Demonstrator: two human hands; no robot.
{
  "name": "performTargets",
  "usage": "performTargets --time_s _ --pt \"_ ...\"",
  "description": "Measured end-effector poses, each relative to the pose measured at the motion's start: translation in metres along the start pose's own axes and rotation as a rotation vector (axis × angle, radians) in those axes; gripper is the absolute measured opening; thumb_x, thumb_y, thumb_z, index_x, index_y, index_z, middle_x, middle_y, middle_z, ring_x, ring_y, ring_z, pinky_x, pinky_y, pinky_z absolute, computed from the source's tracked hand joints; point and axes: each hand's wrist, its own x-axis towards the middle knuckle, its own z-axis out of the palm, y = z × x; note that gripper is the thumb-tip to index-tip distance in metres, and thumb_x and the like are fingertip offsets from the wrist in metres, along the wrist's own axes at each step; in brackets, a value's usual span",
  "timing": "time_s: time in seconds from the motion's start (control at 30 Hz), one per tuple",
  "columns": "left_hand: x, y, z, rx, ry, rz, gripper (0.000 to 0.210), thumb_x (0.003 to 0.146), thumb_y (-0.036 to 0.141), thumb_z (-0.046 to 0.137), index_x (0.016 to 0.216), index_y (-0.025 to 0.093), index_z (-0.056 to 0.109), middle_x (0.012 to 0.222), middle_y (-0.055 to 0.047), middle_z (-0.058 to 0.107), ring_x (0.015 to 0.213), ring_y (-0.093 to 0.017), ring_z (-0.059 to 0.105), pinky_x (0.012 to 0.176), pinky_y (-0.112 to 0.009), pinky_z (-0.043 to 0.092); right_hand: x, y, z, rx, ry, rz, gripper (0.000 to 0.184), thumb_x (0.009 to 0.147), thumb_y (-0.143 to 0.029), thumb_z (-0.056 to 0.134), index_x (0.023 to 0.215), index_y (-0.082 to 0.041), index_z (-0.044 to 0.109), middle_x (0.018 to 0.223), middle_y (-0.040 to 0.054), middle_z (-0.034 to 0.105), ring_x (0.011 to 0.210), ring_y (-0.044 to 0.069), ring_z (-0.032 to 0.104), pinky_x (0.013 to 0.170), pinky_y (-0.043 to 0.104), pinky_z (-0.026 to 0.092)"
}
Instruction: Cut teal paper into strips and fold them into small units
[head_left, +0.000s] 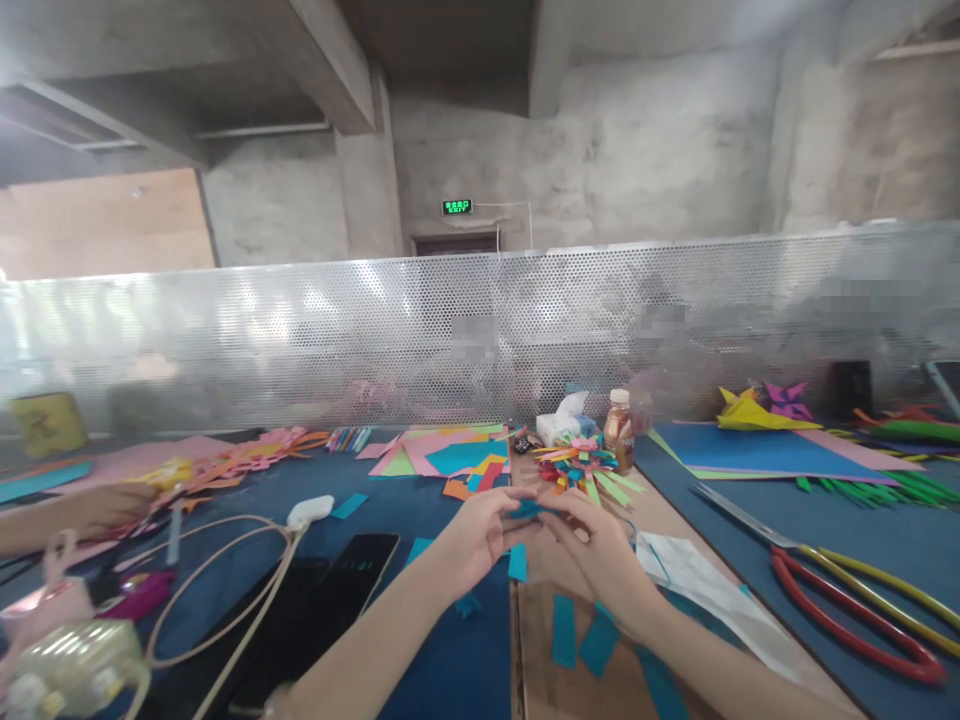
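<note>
Both of my hands meet above the middle of the table, pinching one small piece of blue paper [527, 510] between their fingertips. My left hand [480, 535] is closed on its left side, and my right hand [596, 550] closes on it from the right. How the paper is folded cannot be made out. Below my hands lie several blue paper strips [563, 630] on the brown board. A small crumpled blue paper piece [467, 605] rests on the blue mat under my left wrist.
Large scissors [832, 585] lie at right, beside a white sheet [694, 575]. Behind my hands are a colourful paper bundle [581, 460], a bottle [619, 425] and tissues [564, 425]. A phone [352, 580] and cable [225, 520] lie left, near another person's hand [112, 510].
</note>
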Motion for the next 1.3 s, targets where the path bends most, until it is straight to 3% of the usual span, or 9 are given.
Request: performTargets --time_s 0.1,0.17,0.33,0.67,1.3 --pt "-0.0020 0.0019 -0.0004 0.065 -0.146 0.033 0.025 0.068 0.013 0.060 0.092 0.011 0.059 0.089 -0.010 0.064 0.080 -0.018 0.061 0.082 -0.033 0.045 0.0001 -0.0060 -0.0029 0.114 -0.014 0.161 0.021 0.077 -0.033 0.049 0.089 -0.021 0.061 0.084 0.0030 0.063 0.072 0.016 0.057 0.062 0.026 0.047" --pt "-0.0031 0.0017 -0.0008 0.172 -0.164 0.088 0.035 0.063 0.014 0.066 0.097 0.013 0.057 0.091 -0.008 0.064 0.083 -0.018 0.061 0.081 -0.032 0.045 -0.0002 -0.0076 -0.0032 0.180 -0.033 0.213 0.023 0.077 -0.035 0.048 0.091 -0.019 0.060 0.084 0.0028 0.063 0.068 0.015 0.056 0.059 0.025 0.046" --pt "-0.0033 -0.0010 -0.0016 0.358 -0.067 0.165 0.031 0.063 0.025 0.067 0.090 0.011 0.060 0.088 -0.010 0.066 0.082 -0.020 0.062 0.077 -0.031 0.047 -0.0005 -0.0084 -0.0014 0.243 -0.019 0.255 0.023 0.075 -0.033 0.049 0.089 -0.017 0.059 0.083 0.0037 0.062 0.069 0.015 0.055 0.060 0.024 0.046" --pt "0.0009 -0.0054 -0.0017 0.330 0.040 0.155 0.031 0.057 0.023 0.072 0.083 0.010 0.061 0.083 -0.010 0.067 0.077 -0.020 0.063 0.074 -0.032 0.048 0.0005 -0.0094 -0.0007 0.284 0.001 0.315 0.025 0.071 -0.033 0.053 0.088 -0.017 0.060 0.082 0.0030 0.063 0.061 0.013 0.055 0.059 0.026 0.048" --pt "0.0009 -0.0068 -0.0014 0.280 0.068 0.133 0.025 0.057 0.022 0.072 0.078 0.012 0.063 0.079 -0.008 0.068 0.076 -0.020 0.064 0.072 -0.030 0.049 0.0000 -0.0033 0.0018 0.349 0.015 0.311 0.025 0.070 -0.036 0.057 0.085 -0.016 0.062 0.082 0.0048 0.064 0.071 0.017 0.058 0.059 0.027 0.049"
